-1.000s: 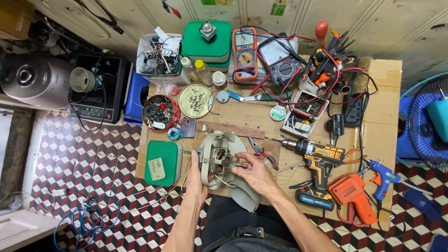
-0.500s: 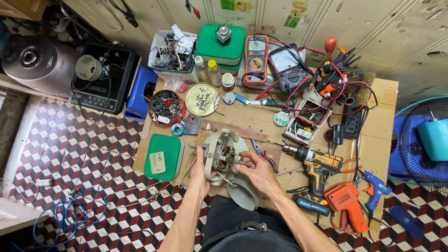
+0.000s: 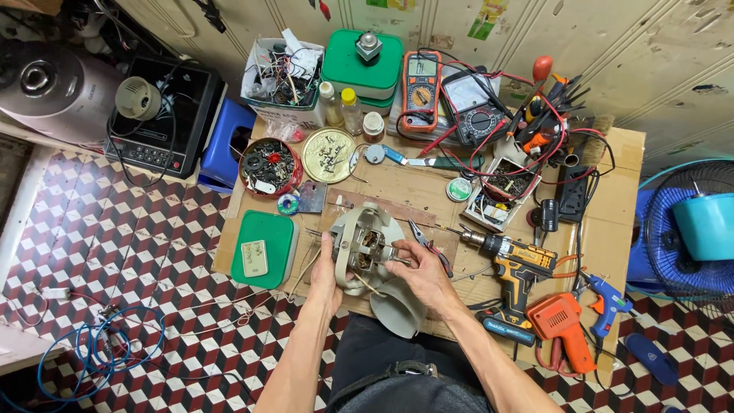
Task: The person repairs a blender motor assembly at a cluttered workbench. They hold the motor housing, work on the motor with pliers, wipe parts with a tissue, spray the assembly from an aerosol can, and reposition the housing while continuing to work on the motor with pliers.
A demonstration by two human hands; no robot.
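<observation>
The fan motor (image 3: 365, 246) sits near the front edge of the bench (image 3: 612, 229), its beige housing opened so the copper windings show in the middle. It looks heavy for its size and rigid; the plastic shell and the thin wires at the core are likely the fragile parts, so the safe hold is on the outer rim. The left hand (image 3: 327, 269) is curled around the left rim, steadying the unit. The right hand (image 3: 417, 271) lies against the right side, fingers pinched at a small part near the windings; what they hold is too small to tell. Both forearms reach up from below. Pliers (image 3: 428, 243) lie just right of the motor, a cordless drill (image 3: 511, 256) beyond them, a green box (image 3: 264, 246) to the left.
</observation>
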